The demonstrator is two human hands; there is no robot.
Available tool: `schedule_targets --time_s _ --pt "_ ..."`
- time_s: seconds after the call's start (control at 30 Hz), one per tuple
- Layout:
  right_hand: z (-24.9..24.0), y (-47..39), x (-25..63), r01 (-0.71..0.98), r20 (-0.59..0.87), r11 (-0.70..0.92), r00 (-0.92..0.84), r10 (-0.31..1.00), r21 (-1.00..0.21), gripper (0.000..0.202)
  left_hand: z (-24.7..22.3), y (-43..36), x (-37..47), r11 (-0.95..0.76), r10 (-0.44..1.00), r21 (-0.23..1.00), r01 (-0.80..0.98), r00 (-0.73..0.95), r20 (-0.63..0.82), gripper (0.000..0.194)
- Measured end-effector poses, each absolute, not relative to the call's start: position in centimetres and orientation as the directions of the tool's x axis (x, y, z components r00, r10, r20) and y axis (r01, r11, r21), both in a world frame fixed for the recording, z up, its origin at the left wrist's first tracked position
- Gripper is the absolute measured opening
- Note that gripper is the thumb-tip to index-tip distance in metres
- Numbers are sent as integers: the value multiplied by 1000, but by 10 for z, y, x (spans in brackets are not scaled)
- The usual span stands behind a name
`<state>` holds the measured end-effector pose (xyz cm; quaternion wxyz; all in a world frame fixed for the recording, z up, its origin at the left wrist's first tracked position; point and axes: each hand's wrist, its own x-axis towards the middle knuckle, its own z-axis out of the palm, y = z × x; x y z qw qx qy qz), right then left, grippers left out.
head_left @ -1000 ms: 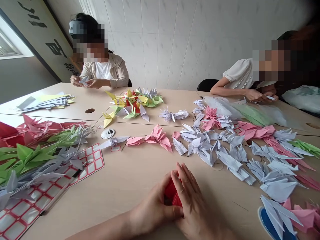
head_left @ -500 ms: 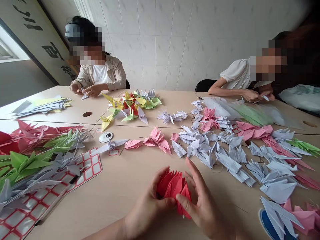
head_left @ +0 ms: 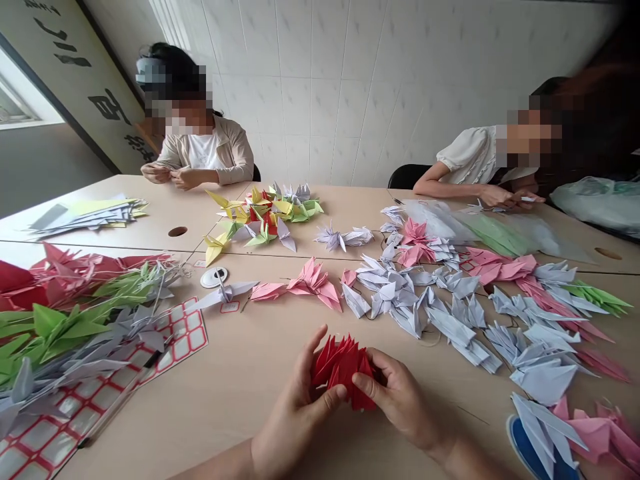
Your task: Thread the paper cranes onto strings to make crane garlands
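Between my two hands is a bundle of red folded paper cranes (head_left: 345, 370), pressed close together with their points upward. My left hand (head_left: 303, 393) cups its left side, thumb against the front and index finger raised. On the other side, my right hand (head_left: 395, 393) grips the bundle with the thumb in front and the fingers curled behind it. Beyond my hands lie pink paper cranes (head_left: 313, 283) on the table. A pale blue heap of folded paper cranes (head_left: 395, 293) spreads to the right.
Strung cranes in red, green (head_left: 47, 327) and grey cover the left side, over a red-grid label sheet (head_left: 183, 333). A blue round object (head_left: 525, 443) is at the lower right. Two people sit across the table (head_left: 240, 393), folding paper. Multicoloured cranes (head_left: 265, 213) lie between them.
My right fingers have closed from spread to curled around the red bundle, which has turned slightly upright. My left index finger has lifted. The left co-worker's hands have shifted.
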<state>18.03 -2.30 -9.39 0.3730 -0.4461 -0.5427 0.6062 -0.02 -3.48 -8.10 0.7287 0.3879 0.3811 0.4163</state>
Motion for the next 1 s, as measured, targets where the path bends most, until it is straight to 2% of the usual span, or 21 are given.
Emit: schedule_targets --time_s 0.1,0.17,0.33,0.57,0.73,0.9,1.0 --pt "-98 -24 181 -15 -140 -152 -313 939 -988 27 -83 -34 0 349 908 871 -345 354 -224 49" --pt "-100 -25 181 -23 -134 -148 -308 942 -989 26 -85 -33 0 371 902 839 -397 371 -223 41" --pt "-99 -25 180 -23 -118 -131 -299 947 -991 27 -85 -34 4 408 897 785 -466 367 -248 37" --pt "-89 -32 178 -15 -103 -114 -318 942 -993 24 -78 -36 6 396 914 798 -454 284 -291 39" --pt "-88 -36 175 42 -90 -81 -323 942 -996 26 -79 -33 4 445 889 801 -400 306 -341 40" --pt "-89 -35 176 69 -89 -71 -300 950 -995 27 -75 -35 1 369 878 895 -251 411 -247 35" --pt "-88 -34 177 84 -79 -57 -281 956 -995 27 -73 -35 0 279 879 931 -234 453 -149 33"
